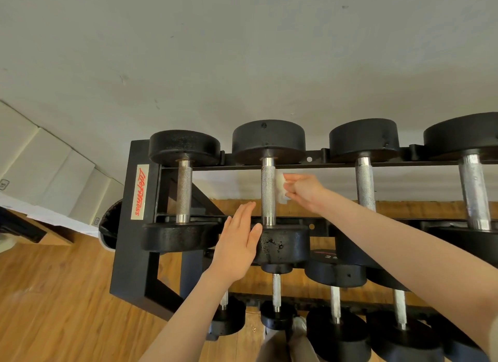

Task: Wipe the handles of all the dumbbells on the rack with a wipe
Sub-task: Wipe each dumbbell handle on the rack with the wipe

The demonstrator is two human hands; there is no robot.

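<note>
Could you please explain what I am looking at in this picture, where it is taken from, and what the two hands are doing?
This is a single view from a camera worn on a person's head, looking forward and down. In front stands a black dumbbell rack with two tiers of black dumbbells. The right hand pinches a white wipe against the right side of the knurled steel handle of the second dumbbell from the left on the upper tier. The left hand is flat, fingers straight, beside that dumbbell's near weight head. Behind are a pale wall and a wooden floor.
</note>
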